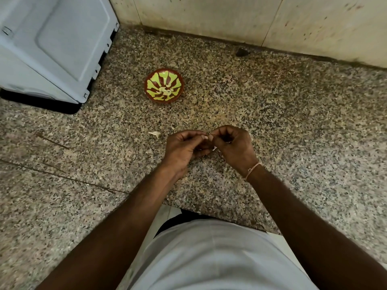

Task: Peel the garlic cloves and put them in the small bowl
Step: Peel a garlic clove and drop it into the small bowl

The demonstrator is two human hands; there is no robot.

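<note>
Appliance [52, 45] far-left; hands [209, 143] hide clove, probably.

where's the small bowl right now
In the head view the small bowl sits on the granite counter, beyond the hands and slightly left, just right of the grey appliance.

A speckled granite countertop [272, 114] was seen below a stained pale wall [230, 19]. A light-blue appliance [52, 45] on a black base stood at the far left corner. A small dark object [241, 52], possibly a stone chip, lay near the wall.
</note>
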